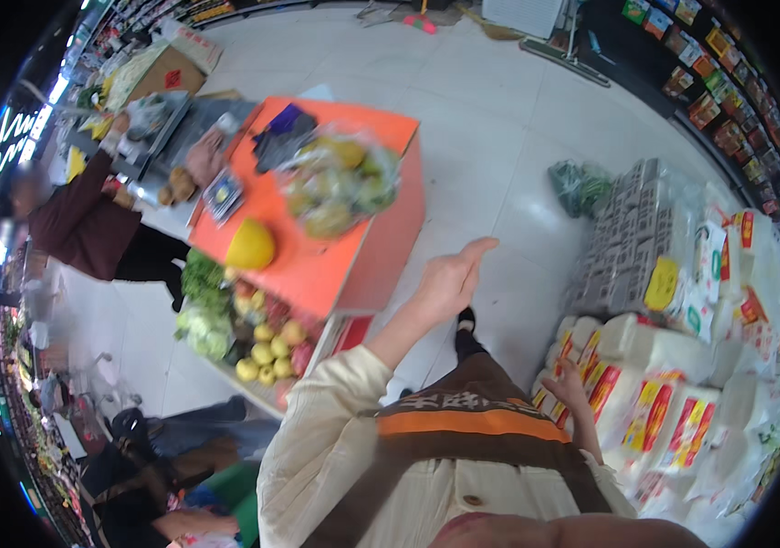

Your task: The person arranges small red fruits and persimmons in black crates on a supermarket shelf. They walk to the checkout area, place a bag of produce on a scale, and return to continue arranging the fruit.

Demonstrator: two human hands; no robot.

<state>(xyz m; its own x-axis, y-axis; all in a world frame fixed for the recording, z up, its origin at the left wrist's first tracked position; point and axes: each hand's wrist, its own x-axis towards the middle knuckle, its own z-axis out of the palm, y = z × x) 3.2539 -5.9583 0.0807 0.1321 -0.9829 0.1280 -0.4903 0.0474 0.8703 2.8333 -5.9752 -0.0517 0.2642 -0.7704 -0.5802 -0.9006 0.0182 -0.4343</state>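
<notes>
My left hand (450, 281) is raised over the floor, beside the orange counter (301, 264), with a finger extended and nothing visible in it. Lower down on the right, my right hand (566, 382) has loosely bent fingers close to wrapped paper-roll packs (609, 383); whether it touches them is unclear. On the counter lie a clear plastic bag of green-yellow fruit (335, 185), a yellow rounded fruit or melon piece (251, 244), a small wrapped tray (223, 196) and a dark cloth or bag (285, 140).
Apples and leafy vegetables fill a display (263, 370) below the counter. A person in a maroon top (82, 219) reaches over a grey side surface with bags. Another person is at the lower left. Plastic-wrapped grey packs (626, 233) and green bagged goods (578, 186) stand right, before stocked shelves (732, 103).
</notes>
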